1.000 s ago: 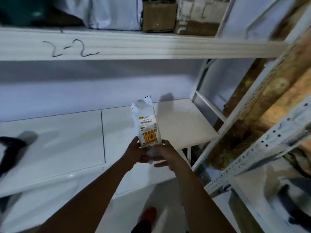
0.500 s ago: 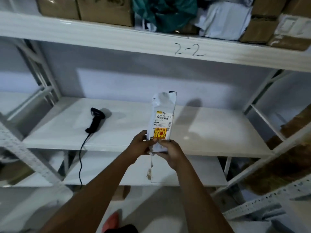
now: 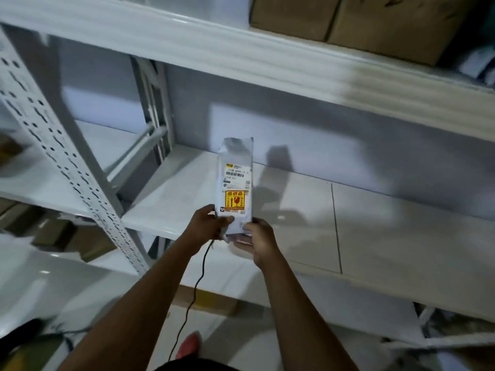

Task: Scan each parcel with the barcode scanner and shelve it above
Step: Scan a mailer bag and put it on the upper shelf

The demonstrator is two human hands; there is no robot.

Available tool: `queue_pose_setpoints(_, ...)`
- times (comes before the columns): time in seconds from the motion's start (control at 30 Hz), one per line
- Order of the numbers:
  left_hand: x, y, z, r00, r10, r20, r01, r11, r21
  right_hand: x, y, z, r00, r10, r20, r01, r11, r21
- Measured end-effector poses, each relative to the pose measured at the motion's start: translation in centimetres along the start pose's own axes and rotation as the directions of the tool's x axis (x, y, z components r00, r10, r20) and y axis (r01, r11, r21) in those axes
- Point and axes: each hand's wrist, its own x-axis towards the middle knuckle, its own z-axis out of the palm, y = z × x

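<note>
A white parcel (image 3: 235,183) stands upright in front of me, with a shipping label and a yellow and red sticker facing me. My left hand (image 3: 207,223) pinches its lower left corner. My right hand (image 3: 257,241) cups its bottom from the right. The parcel is held over the front edge of the white middle shelf (image 3: 375,231). The scanner itself is hidden behind my left hand and the parcel; only its black cable (image 3: 192,293) shows, hanging down from under my left hand toward the floor.
The upper shelf (image 3: 267,62) runs overhead and carries brown cardboard boxes (image 3: 348,17). A perforated grey upright (image 3: 67,167) stands at the left. More boxes (image 3: 53,231) sit low on the left, and a lower shelf (image 3: 348,303) lies beneath.
The view has swung left, so the parcel now sits over the shelf's left end. The scanner that lay on the shelf is now out of sight; its cable hangs under my left hand.
</note>
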Motion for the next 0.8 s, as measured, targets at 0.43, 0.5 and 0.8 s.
queue_pose_setpoints(0.43, 6.6, -1.8, -11.7, 0.975, -0.179, -0.129, 0.164, 0.980, -0.116, 9.9, -0.2, 8.1, 0.932, 0.042, -0.359, -0.169, 0.928, -0.331)
queue_pose_setpoints(0.5, 7.2, -2.1, -12.2, 0.975, -0.185, -0.124, 0.171, 0.979, -0.115, 10.7, -0.2, 8.5, 0.925, 0.061, -0.374, -0.195, 0.924, -0.330)
queue_pose_setpoints(0.8, 9.5, -2.7, -14.6, 0.972, -0.197, -0.127, 0.195, 0.980, -0.029, 14.8, 0.8, 10.6, 0.924, 0.072, -0.376, -0.215, 0.910, -0.354)
